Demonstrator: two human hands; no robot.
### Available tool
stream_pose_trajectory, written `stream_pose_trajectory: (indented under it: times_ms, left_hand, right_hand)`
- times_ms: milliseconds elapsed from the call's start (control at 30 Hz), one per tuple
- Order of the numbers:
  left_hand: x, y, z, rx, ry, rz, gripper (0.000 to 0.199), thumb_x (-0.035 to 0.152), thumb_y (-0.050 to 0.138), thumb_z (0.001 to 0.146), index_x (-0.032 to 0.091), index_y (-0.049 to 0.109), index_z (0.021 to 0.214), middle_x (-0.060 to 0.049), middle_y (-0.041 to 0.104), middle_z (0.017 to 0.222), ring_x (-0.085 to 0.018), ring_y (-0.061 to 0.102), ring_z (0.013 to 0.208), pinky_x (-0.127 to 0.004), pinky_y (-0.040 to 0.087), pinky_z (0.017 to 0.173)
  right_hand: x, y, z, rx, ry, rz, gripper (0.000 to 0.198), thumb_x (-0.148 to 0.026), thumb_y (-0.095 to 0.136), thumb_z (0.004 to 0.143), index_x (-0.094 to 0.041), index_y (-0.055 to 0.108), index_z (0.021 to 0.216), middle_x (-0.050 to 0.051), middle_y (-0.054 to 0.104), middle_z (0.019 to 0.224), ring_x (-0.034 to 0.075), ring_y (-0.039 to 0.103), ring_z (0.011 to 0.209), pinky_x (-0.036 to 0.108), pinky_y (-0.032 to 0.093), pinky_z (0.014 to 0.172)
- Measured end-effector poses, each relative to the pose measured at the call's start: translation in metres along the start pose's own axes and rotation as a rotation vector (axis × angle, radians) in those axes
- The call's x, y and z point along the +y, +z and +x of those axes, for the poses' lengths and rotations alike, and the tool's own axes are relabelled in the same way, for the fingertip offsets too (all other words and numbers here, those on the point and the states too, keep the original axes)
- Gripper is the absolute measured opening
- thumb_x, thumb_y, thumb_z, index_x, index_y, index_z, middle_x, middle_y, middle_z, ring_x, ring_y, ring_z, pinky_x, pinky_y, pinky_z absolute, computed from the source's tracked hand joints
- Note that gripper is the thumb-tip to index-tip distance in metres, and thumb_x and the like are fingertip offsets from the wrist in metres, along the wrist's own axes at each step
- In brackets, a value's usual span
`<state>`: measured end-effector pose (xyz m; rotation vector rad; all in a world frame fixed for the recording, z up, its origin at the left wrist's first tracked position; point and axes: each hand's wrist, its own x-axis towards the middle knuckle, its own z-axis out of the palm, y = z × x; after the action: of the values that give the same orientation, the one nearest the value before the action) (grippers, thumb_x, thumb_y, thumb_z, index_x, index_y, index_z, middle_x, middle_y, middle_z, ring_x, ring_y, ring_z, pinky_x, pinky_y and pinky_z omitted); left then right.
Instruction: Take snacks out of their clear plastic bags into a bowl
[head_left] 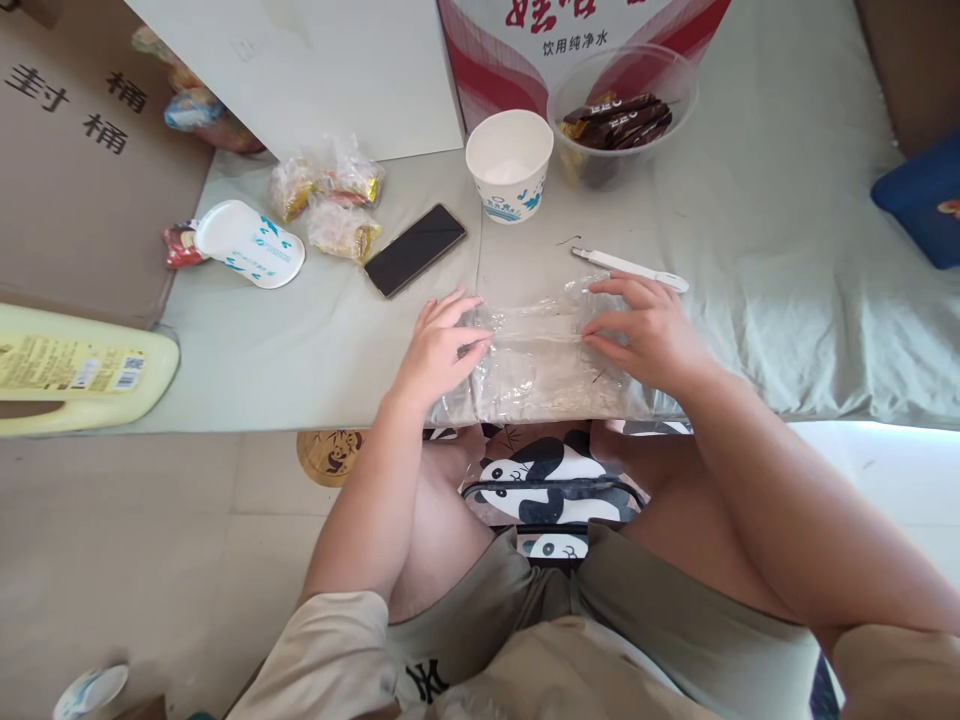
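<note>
A clear, wrinkled plastic bag [532,365] lies spread near the front edge of the cloth-covered surface. At its left side, my left hand [448,345] has thumb and index finger closed on the film, the other fingers stretched out. On the opposite side my right hand [649,330] pinches the plastic between thumb and fingers. Between the two pinches the film is drawn into a taut strip. Just beyond my right hand rests a white utility knife [630,269]. A black phone [416,250] lies past my left hand.
Farther back are a white paper cup [510,165] and a clear bowl [622,120] of dark wrapped packets. Leftward are several bagged snacks [330,200], a tipped paper cup [251,243] and a pale yellow jug [82,370]. Cardboard boxes [97,200] stand behind.
</note>
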<state>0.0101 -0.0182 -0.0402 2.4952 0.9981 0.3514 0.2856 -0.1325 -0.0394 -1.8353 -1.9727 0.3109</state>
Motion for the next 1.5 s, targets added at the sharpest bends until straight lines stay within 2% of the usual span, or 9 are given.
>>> stream_pose_trajectory:
  times_ms: [200, 400, 567, 733, 900, 1100, 1267, 1400, 1500]
  left_hand:
    - [-0.006, -0.006, -0.002, 0.306, 0.037, -0.343, 0.013, 0.029, 0.066, 0.088, 0.023, 0.076, 0.083, -0.007, 0.073, 0.116, -0.022, 0.069, 0.113, -0.043, 0.055, 0.105]
    - [-0.009, -0.007, 0.002, 0.411, -0.185, -0.691, 0.035, 0.057, 0.067, 0.087, 0.022, 0.065, 0.081, -0.003, 0.071, 0.073, -0.018, 0.073, 0.077, -0.031, 0.060, 0.074]
    - [-0.008, -0.009, 0.009, 0.318, -0.439, -0.853, 0.033, 0.054, 0.071, 0.085, 0.024, 0.058, 0.081, 0.007, 0.051, 0.047, -0.008, 0.043, 0.032, -0.021, 0.029, 0.032]
    - [-0.012, -0.009, 0.017, 0.247, -0.511, -0.954, 0.031, 0.052, 0.071, 0.086, 0.024, 0.057, 0.081, 0.009, 0.042, 0.044, -0.007, 0.037, 0.031, -0.020, 0.027, 0.031]
    - [-0.015, -0.010, 0.022, 0.069, -0.576, -1.056, 0.032, 0.052, 0.075, 0.083, 0.024, 0.058, 0.085, 0.010, 0.040, 0.046, -0.005, 0.025, 0.029, -0.021, 0.012, 0.029]
    - [-0.006, -0.009, 0.030, -0.235, -0.612, -0.983, 0.023, 0.042, 0.071, 0.087, 0.021, 0.063, 0.084, 0.006, 0.047, 0.044, -0.006, 0.028, 0.027, -0.021, 0.011, 0.032]
    - [0.017, -0.011, 0.035, -0.403, -0.611, -0.873, 0.020, 0.038, 0.062, 0.093, 0.018, 0.065, 0.088, 0.006, 0.046, 0.039, -0.005, 0.027, 0.026, -0.019, 0.010, 0.032]
    - [0.023, -0.013, 0.034, -0.509, -0.630, -0.923, 0.025, 0.039, 0.068, 0.089, 0.015, 0.068, 0.094, 0.003, 0.056, 0.045, -0.004, 0.031, 0.028, -0.019, 0.013, 0.034]
    - [0.015, -0.015, 0.032, -0.381, -0.602, -1.186, 0.040, 0.053, 0.066, 0.087, 0.017, 0.071, 0.105, 0.002, 0.058, 0.050, -0.006, 0.036, 0.031, -0.020, 0.017, 0.035]
  right_hand:
    - [-0.014, -0.020, -0.005, -0.050, 0.099, 0.152, 0.028, -0.035, 0.045, 0.097, -0.026, 0.071, 0.099, 0.009, 0.076, 0.096, 0.030, 0.072, 0.091, 0.050, 0.055, 0.088]
    - [-0.016, -0.034, -0.010, -0.040, 0.293, 0.329, 0.019, -0.040, 0.054, 0.093, -0.026, 0.066, 0.092, 0.000, 0.060, 0.060, 0.019, 0.057, 0.053, 0.036, 0.049, 0.058]
    - [-0.009, -0.034, -0.010, -0.017, 0.294, 0.637, 0.028, -0.049, 0.070, 0.084, -0.026, 0.064, 0.098, -0.001, 0.055, 0.065, 0.016, 0.054, 0.054, 0.032, 0.047, 0.051]
    - [-0.004, -0.030, -0.011, 0.088, 0.345, 0.848, 0.037, -0.046, 0.070, 0.081, -0.028, 0.057, 0.111, 0.001, 0.065, 0.083, 0.017, 0.061, 0.062, 0.034, 0.054, 0.058]
    - [0.007, -0.039, -0.010, -0.160, 0.401, 0.829, 0.054, -0.061, 0.047, 0.092, -0.029, 0.053, 0.135, 0.009, 0.073, 0.107, 0.016, 0.058, 0.053, 0.034, 0.048, 0.050]
    - [0.015, -0.037, 0.008, -0.207, 0.567, 1.083, 0.077, -0.057, 0.002, 0.099, -0.016, 0.067, 0.105, 0.019, 0.074, 0.103, 0.024, 0.073, 0.079, 0.041, 0.057, 0.068]
    - [-0.004, -0.013, 0.014, -0.443, 0.511, 1.360, 0.065, -0.071, 0.053, 0.087, -0.020, 0.059, 0.127, 0.017, 0.070, 0.128, 0.027, 0.073, 0.104, 0.040, 0.061, 0.085]
    - [-0.025, 0.004, 0.010, -0.758, 0.433, 1.341, 0.051, -0.048, 0.086, 0.074, -0.021, 0.065, 0.111, 0.005, 0.076, 0.091, 0.013, 0.067, 0.064, 0.024, 0.052, 0.054]
    - [-0.034, 0.005, 0.011, -0.739, 0.345, 1.323, 0.034, -0.044, 0.086, 0.076, -0.020, 0.062, 0.076, -0.003, 0.063, 0.062, 0.005, 0.046, 0.043, 0.021, 0.034, 0.038]
